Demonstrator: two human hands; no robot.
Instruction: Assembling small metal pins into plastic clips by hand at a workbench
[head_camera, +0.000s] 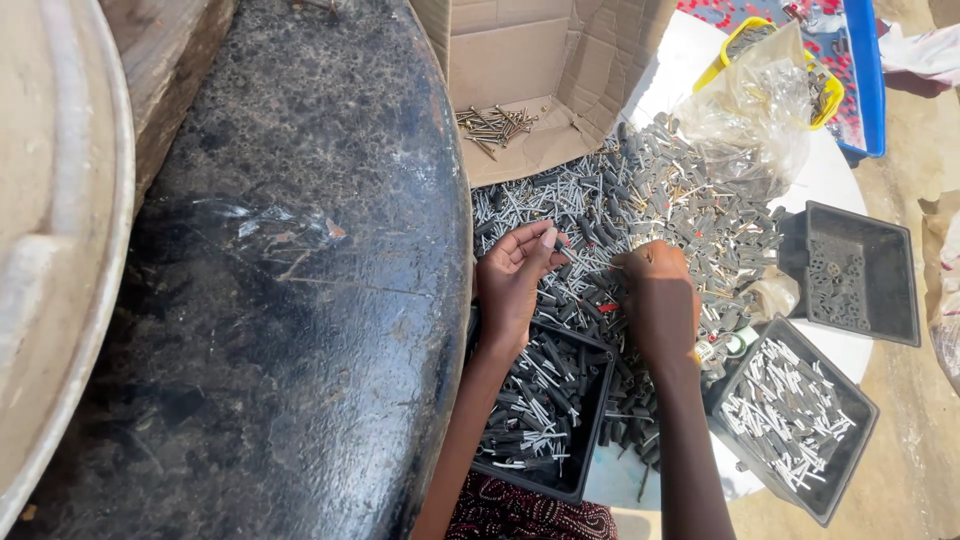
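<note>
Both hands are down in the heap of grey wall plugs and screws (640, 200). The left hand (515, 275) curls its fingers loosely over a few pieces; the right hand (658, 300), knuckles up, hides its grip. A black tray (590, 400) sits just below them.

Head-worn view, steeply downward, close

Both hands (585, 285) over a heap of grey plugs (640, 215) (screws mixed in).
</note>
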